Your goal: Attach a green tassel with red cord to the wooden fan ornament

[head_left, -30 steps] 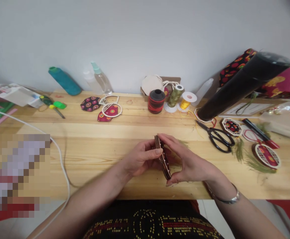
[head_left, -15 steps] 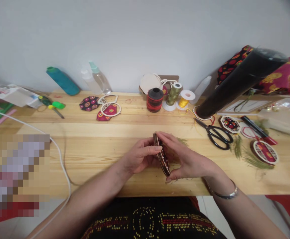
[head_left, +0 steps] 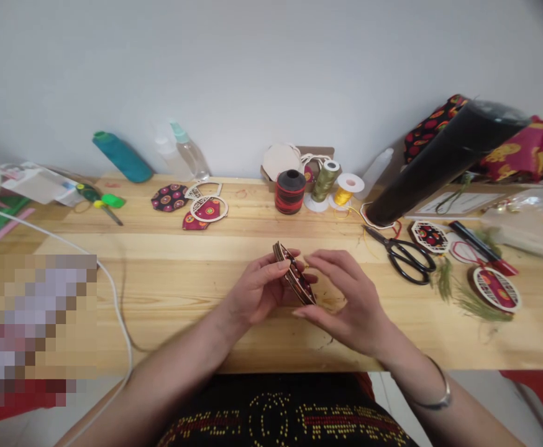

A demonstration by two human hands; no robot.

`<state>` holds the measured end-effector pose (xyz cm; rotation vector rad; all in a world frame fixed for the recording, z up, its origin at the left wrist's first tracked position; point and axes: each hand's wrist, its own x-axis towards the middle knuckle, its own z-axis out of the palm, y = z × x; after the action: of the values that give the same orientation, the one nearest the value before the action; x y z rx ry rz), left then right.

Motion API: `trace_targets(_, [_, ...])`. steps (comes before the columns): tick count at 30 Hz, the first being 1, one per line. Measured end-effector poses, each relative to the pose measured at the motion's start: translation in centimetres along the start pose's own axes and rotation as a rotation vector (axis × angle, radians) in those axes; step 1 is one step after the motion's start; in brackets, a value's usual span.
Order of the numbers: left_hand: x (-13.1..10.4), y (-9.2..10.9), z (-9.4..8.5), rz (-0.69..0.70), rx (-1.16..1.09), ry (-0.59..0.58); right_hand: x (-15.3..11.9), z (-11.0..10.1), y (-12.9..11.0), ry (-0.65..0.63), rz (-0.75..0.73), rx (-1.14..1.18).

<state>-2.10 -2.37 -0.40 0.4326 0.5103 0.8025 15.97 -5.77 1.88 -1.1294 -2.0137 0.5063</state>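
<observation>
Between my hands, above the wooden table, a patterned disc with a pale rim (head_left: 296, 276) is tilted nearly on edge. My left hand (head_left: 264, 285) grips it from the left, thumb on the near face and fingers behind. On the other side, my right hand (head_left: 348, 298) is curved with thumb and fingers apart; its fingertips are close to the disc, the thumb near its lower end. Whether that thumb touches the disc is hard to tell. A silver bracelet (head_left: 437, 397) circles my right wrist.
Black scissors (head_left: 409, 257), thread spools (head_left: 290, 192) and a large black roll (head_left: 432, 161) are beyond and to the right. Patterned pieces (head_left: 169, 197), a teal cone (head_left: 122, 156) and a screwdriver (head_left: 106, 208) lie at the left. A white cable (head_left: 113, 285) crosses the left side.
My right hand has let go of the disc and moved slightly right, its fingers spreading. The disc has shifted a little left and tilted more in my left hand.
</observation>
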Motion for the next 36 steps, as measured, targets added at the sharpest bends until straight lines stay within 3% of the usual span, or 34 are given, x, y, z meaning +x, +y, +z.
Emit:
trace_targets(5, [0.2,-0.1,0.5,0.103,-0.016,0.180,0.0,2.9,-1.4,0.214,-0.068,-0.313])
trace_targets(10, [0.3,-0.1,0.8,0.144,-0.018,0.253,0.4,3.8,-1.5,0.286,-0.062,-0.405])
trace_targets(36, [-0.2,-0.5,0.9,0.164,-0.010,0.149,1.0,3.4,-1.8,0.373,-0.157,-0.355])
